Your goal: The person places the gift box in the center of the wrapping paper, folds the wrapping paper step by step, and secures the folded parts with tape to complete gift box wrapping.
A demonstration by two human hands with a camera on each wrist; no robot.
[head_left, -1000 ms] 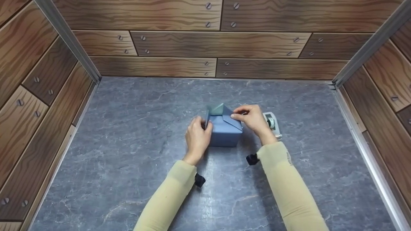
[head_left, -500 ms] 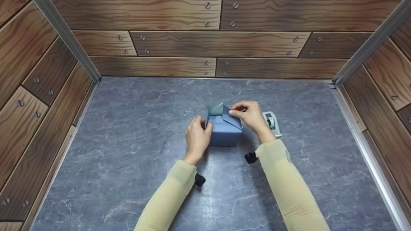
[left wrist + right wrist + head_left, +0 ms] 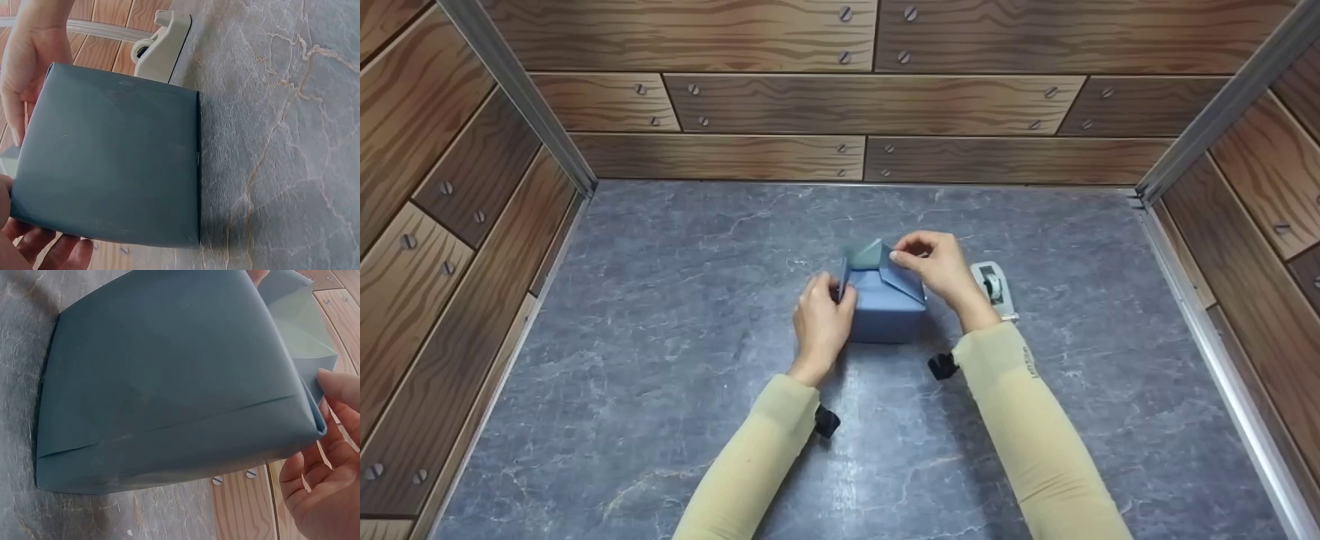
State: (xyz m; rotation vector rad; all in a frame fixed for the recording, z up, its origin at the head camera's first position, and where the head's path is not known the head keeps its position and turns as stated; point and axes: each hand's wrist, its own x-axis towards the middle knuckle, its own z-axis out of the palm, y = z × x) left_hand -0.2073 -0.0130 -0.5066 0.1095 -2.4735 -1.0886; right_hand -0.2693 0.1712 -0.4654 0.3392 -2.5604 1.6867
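A box wrapped in blue paper (image 3: 885, 322) stands on the grey marbled table, its top paper edges folded up into loose flaps. The paper's inner side (image 3: 306, 332) shows pale green in the right wrist view. My left hand (image 3: 821, 319) holds the box's left side, thumb at the near top edge and fingers around the far side. With thumb and fingers my right hand (image 3: 941, 266) pinches the folded flap (image 3: 901, 274) at the top right. A lengthwise paper seam (image 3: 169, 424) runs along the box's side.
A tape dispenser (image 3: 995, 291) with a roll of tape stands just right of the box, beside my right wrist. Wood-patterned walls (image 3: 840, 105) enclose the table (image 3: 697, 247) at the back and both sides.
My right hand has slid slightly up and left along the flap's edge, toward its peak. The left hand and the box have stayed in place.
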